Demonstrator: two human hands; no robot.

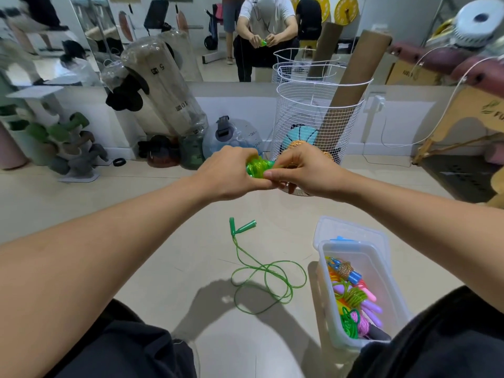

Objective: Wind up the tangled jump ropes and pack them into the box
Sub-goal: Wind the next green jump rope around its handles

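Note:
My left hand [231, 173] grips a wound green jump rope bundle [256, 166] held out in front of me at chest height. My right hand [302, 170] pinches the same bundle from the right side, fingers curled over it. On the floor below lies a second green jump rope [261, 276], loose and looped, with its two green handles [240, 227] at the far end. A clear plastic box [381, 271] stands on the floor at the right, holding several wound ropes in orange, purple, pink, blue and green.
A white wire basket [305, 110] with cardboard tubes and balls stands straight ahead against a mirrored wall. Clear weight bags and a dumbbell rack sit at the left. A wooden bench is at the far right. My knees frame the bottom of the view.

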